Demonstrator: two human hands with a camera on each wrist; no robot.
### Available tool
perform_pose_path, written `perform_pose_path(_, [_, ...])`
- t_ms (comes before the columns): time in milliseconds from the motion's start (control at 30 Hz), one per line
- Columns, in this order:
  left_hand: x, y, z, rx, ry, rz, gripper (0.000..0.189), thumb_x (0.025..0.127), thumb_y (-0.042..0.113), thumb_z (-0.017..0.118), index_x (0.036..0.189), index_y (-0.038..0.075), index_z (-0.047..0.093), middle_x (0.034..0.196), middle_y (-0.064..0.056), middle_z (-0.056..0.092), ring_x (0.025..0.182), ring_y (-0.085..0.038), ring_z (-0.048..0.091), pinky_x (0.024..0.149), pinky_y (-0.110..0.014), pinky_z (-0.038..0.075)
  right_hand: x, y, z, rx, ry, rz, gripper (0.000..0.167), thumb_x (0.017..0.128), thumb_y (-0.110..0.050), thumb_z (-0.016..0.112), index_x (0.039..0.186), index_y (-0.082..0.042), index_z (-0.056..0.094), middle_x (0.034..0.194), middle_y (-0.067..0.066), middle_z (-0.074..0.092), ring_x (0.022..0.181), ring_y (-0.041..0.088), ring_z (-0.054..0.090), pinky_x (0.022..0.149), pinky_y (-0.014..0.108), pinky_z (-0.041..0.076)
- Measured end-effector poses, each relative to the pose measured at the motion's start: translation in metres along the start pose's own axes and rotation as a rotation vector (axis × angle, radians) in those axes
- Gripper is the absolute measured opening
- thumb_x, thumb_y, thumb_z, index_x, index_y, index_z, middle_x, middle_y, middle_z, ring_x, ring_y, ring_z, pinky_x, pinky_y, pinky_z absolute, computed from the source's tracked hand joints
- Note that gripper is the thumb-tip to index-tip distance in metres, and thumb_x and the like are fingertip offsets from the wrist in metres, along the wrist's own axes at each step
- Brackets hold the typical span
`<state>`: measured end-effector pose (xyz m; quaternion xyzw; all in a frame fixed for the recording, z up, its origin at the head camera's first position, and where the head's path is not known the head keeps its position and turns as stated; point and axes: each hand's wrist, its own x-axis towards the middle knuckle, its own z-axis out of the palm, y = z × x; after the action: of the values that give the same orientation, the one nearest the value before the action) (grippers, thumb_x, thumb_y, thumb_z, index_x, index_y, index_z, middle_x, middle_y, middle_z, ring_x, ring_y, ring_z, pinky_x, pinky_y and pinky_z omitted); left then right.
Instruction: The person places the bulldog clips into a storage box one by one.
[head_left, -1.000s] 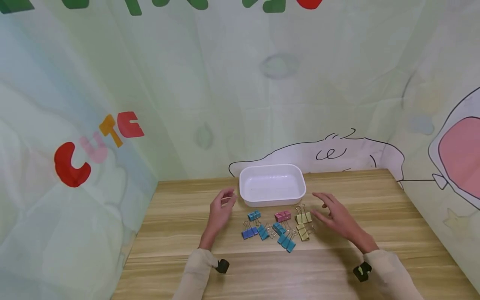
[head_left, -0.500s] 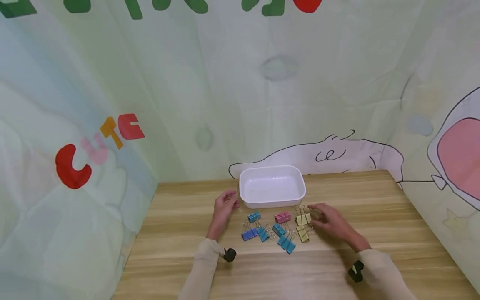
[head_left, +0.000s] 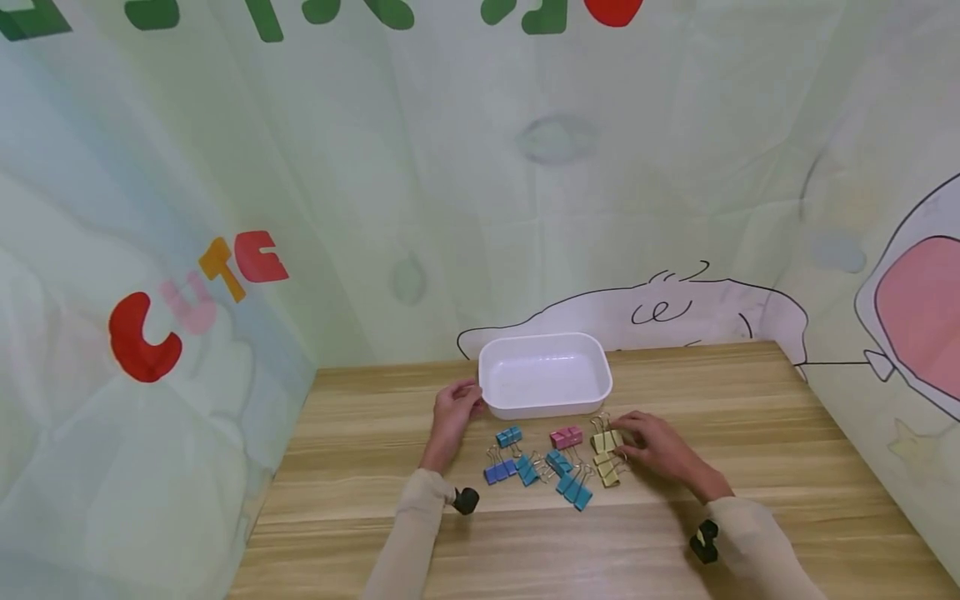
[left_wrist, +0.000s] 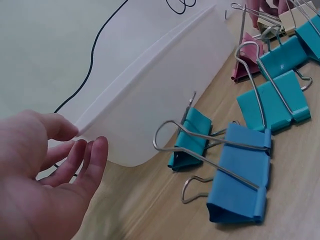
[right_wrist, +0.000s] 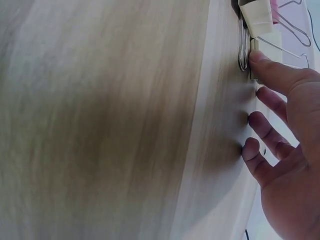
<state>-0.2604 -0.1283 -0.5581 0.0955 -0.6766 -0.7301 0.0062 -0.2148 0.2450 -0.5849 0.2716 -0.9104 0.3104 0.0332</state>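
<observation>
At the left end of the white tray (head_left: pixel 546 412), my left hand (head_left: pixel 453 414) has its curled fingers and thumb at the rim; in the left wrist view the thumb tip meets the tray corner (left_wrist: pixel 130 120). My right hand (head_left: pixel 660 447) pinches the upper yellow binder clip (head_left: pixel 606 441) at its right end. In the right wrist view the thumb presses on this clip (right_wrist: pixel 270 47), while the index finger is hidden and the other fingers are bent below. A second yellow binder clip (head_left: pixel 608 469) lies just in front, close to the thumb.
Before the tray lie a pink clip (head_left: pixel 566 437), a dark blue clip (head_left: pixel 500 472) and several teal ones, including one teal clip (head_left: pixel 574 492) nearest the person. The wooden table (head_left: pixel 360 433) meets a printed cloth backdrop (head_left: pixel 420 208) behind the tray.
My left hand has moved right, up to the tray's left rim. My right hand has come left and down from beside the clips onto the upper yellow binder clip. The clips lie as before.
</observation>
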Motion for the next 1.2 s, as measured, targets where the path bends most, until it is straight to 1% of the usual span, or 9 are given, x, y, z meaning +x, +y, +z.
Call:
perform_pose_path(67, [0.002,0.002,0.001,0.007,-0.012,-0.009,0.036,0.1,0.001,0.062,0.132,-0.013,0.06,0.121,-0.033,0.062,0.101,-0.037,0.068,0.093,-0.043,0.06,0.001,0.0,0.0,-0.004,-0.002,-0.003,0.036,0.089,-0.013,0.081,0.124,-0.006,0.073,0.114,0.007,0.07,0.088,0.015,0.056,0.076,0.036,0.052])
perform_pose_path(167, [0.003,0.006,0.001,0.021,-0.022,-0.024,0.036,0.099,0.0,0.061,0.132,-0.013,0.06,0.122,-0.033,0.063,0.101,-0.036,0.068,0.089,-0.039,0.061,0.001,-0.001,0.0,-0.007,-0.002,0.006,0.035,0.089,-0.013,0.081,0.123,-0.005,0.073,0.113,0.007,0.07,0.089,0.016,0.057,0.076,0.037,0.052])
perform_pose_path(400, [0.009,0.011,0.003,0.0,-0.04,-0.028,0.037,0.092,-0.009,0.059,0.127,-0.02,0.059,0.119,-0.039,0.063,0.082,-0.025,0.07,0.084,-0.04,0.063,0.002,0.001,0.0,-0.003,0.01,-0.004,0.032,0.088,-0.012,0.083,0.118,-0.006,0.075,0.104,0.001,0.07,0.083,0.012,0.054,0.071,0.031,0.05])
perform_pose_path(500, [0.011,0.011,0.003,0.004,-0.04,-0.041,0.038,0.09,-0.009,0.058,0.127,-0.02,0.058,0.117,-0.038,0.063,0.079,-0.023,0.068,0.079,-0.036,0.063,0.002,0.003,0.001,0.009,0.023,-0.013,0.03,0.087,-0.011,0.084,0.115,-0.006,0.076,0.1,-0.001,0.068,0.08,0.01,0.054,0.067,0.029,0.048])
perform_pose_path(667, [0.012,0.012,0.004,0.02,-0.044,-0.059,0.039,0.09,-0.008,0.058,0.128,-0.018,0.058,0.115,-0.034,0.063,0.078,-0.023,0.067,0.072,-0.029,0.062,0.0,0.005,0.002,0.014,0.05,-0.011,0.03,0.084,-0.012,0.087,0.111,-0.007,0.076,0.096,-0.002,0.068,0.078,0.009,0.054,0.065,0.028,0.048])
perform_pose_path(800, [0.011,0.013,0.004,0.025,-0.052,-0.069,0.039,0.091,-0.006,0.058,0.128,-0.017,0.057,0.114,-0.033,0.063,0.078,-0.022,0.067,0.071,-0.028,0.062,-0.002,0.005,0.001,-0.029,0.076,0.003,0.032,0.082,-0.014,0.088,0.111,-0.008,0.076,0.095,-0.003,0.069,0.077,0.008,0.054,0.066,0.029,0.049])
perform_pose_path(967, [0.012,0.013,0.005,0.028,-0.055,-0.086,0.04,0.092,-0.005,0.058,0.13,-0.015,0.057,0.119,-0.033,0.062,0.081,-0.024,0.067,0.071,-0.028,0.062,-0.006,0.005,-0.004,-0.076,0.128,0.004,0.035,0.081,-0.017,0.088,0.111,-0.006,0.077,0.098,0.002,0.073,0.081,0.011,0.06,0.07,0.032,0.054])
perform_pose_path(1033, [0.012,0.013,0.005,0.031,-0.053,-0.09,0.04,0.093,-0.004,0.058,0.131,-0.015,0.057,0.121,-0.034,0.061,0.083,-0.026,0.067,0.07,-0.027,0.061,-0.007,0.004,-0.008,-0.074,0.147,0.0,0.035,0.08,-0.017,0.088,0.111,-0.005,0.077,0.1,0.005,0.074,0.08,0.012,0.061,0.069,0.032,0.054])
perform_pose_path(1200, [0.012,0.014,0.005,0.041,-0.047,-0.102,0.04,0.094,-0.001,0.059,0.132,-0.013,0.057,0.122,-0.033,0.06,0.087,-0.029,0.067,0.069,-0.025,0.061,-0.004,0.0,-0.022,-0.062,0.198,-0.051,0.033,0.078,-0.012,0.088,0.108,-0.003,0.077,0.097,0.007,0.074,0.066,0.005,0.052,0.055,0.023,0.047])
